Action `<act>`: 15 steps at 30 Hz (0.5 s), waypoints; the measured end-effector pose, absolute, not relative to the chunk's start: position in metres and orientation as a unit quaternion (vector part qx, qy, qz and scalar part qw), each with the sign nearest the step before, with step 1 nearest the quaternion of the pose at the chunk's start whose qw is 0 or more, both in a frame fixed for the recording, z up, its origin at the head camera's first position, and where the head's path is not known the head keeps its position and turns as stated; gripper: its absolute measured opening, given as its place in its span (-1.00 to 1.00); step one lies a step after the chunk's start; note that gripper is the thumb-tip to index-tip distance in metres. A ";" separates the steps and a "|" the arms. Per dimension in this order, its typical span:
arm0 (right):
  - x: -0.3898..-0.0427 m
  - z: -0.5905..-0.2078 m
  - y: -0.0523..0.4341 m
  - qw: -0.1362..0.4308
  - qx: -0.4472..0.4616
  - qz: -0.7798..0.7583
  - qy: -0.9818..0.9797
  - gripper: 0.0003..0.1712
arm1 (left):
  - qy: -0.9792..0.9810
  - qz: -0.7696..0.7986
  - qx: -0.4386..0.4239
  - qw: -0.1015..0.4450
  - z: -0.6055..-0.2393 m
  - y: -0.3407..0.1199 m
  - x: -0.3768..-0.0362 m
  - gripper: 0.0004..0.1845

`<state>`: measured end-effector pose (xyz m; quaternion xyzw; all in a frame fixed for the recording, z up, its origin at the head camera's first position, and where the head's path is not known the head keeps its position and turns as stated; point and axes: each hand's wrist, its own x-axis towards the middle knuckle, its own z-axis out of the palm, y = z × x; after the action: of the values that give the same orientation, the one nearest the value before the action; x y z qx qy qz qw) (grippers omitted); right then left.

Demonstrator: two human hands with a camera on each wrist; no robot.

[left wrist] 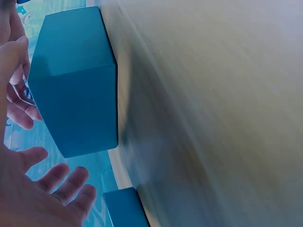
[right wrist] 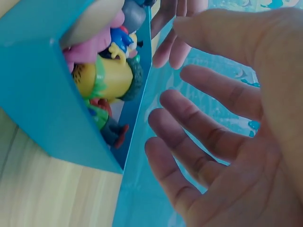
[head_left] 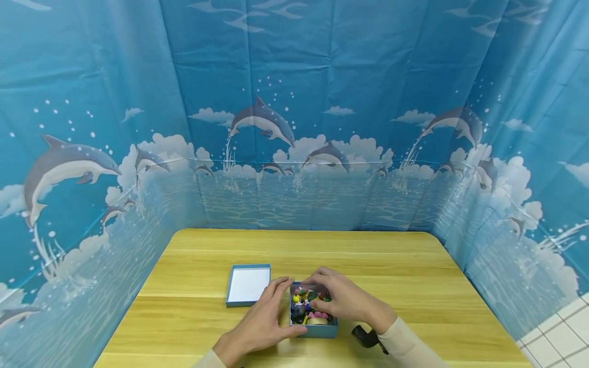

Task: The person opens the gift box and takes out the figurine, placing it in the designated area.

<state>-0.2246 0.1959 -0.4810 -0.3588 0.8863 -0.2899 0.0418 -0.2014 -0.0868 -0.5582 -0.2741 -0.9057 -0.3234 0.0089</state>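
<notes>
A small blue cardboard box (head_left: 314, 327) sits near the front edge of the yellow wooden table (head_left: 405, 276), packed with tiny coloured toy figures (head_left: 307, 302). Its lid (head_left: 248, 284) lies just beside it on the left, white inside facing up.

The left hand (head_left: 262, 323) cups the box's left wall, with the thumb along the near left corner. In the left wrist view the fingers (left wrist: 61, 182) are straight and slightly apart, close to the blue wall but not clamped on it. The right hand (head_left: 345, 299) arches over the box's far right side, fingertips above the toys. In the right wrist view its fingers (right wrist: 203, 142) are spread and gently bent, with nothing pinched between them; a yellow and green figure (right wrist: 106, 78) lies just inside the open box.

Judging from this, the step in hand is steadying the box while reaching into it. To do it well, the left palm should press flat against the wall so the light box cannot slide or tip. The right hand should come down with 2 fingertips on 1 figure, since the toys lie packed together and a broad grab could spill some. A black object (head_left: 365, 337) beside the right wrist lies near the box; what it is I cannot tell.
</notes>
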 end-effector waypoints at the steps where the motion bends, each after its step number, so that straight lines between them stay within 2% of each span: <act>1: -0.225 -0.481 0.197 0.046 -0.358 -0.289 0.887 -0.53 | -0.906 -0.324 -0.274 0.005 -0.558 -0.085 -0.202 0.24; 15: -0.233 -0.486 0.204 0.088 -0.341 -0.254 0.901 -0.52 | -0.909 -0.316 -0.270 -0.017 -0.560 -0.067 -0.209 0.35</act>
<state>-0.2327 0.2038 -0.4863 -0.3412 0.9007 -0.2544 0.0876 -0.2094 -0.0670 -0.5598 -0.2701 -0.9095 -0.3156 -0.0168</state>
